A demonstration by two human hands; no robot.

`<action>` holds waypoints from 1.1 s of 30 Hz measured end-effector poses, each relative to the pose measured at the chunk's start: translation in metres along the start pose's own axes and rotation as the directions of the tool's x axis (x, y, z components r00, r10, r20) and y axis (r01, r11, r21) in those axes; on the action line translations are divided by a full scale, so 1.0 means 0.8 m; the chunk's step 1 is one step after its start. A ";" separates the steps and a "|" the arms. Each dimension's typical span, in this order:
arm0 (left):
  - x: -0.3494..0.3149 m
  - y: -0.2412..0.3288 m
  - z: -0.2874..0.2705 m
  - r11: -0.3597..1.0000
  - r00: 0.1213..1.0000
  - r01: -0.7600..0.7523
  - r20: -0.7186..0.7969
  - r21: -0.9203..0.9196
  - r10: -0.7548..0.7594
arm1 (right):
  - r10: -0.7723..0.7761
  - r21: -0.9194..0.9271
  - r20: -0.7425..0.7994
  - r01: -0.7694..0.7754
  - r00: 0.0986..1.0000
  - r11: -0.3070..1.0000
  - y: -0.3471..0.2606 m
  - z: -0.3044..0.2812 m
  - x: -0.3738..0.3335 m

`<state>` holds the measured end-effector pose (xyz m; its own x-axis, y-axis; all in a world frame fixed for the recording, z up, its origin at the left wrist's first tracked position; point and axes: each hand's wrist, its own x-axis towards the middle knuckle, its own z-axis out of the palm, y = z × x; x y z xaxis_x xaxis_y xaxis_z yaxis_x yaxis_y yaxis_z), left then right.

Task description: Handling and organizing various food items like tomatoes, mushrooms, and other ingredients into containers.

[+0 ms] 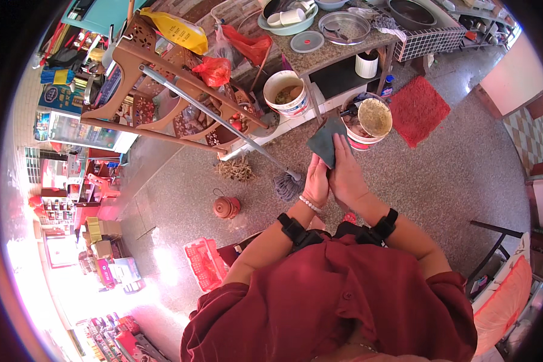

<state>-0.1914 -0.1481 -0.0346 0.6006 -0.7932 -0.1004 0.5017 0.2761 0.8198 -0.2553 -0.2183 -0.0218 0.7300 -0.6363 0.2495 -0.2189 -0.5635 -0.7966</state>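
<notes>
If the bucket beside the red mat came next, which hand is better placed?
Probably the right hand: it is nearer that bucket, which stands to the right, while the left hand sits farther left. Both hold the dark green piece, so the right may need freeing first.

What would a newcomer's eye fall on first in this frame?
Probably the bright red mat on the floor at upper right, beside a bucket. Near the centre, the left hand and right hand hold a flat, dark green piece between them. To their left, a mop slants down to the floor.
</notes>
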 end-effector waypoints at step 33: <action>0.011 0.085 -0.067 0.919 0.929 0.365 -0.009 -0.150 -0.370 | 0.304 0.733 0.627 -0.675 0.718 0.083 0.076 -0.080 0.026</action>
<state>-0.1186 -0.1072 -0.0102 0.3776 -0.8343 -0.4017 0.7734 0.0456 0.6322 -0.2947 -0.2996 -0.0302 0.8632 -0.2975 -0.4080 -0.0364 0.7693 -0.6379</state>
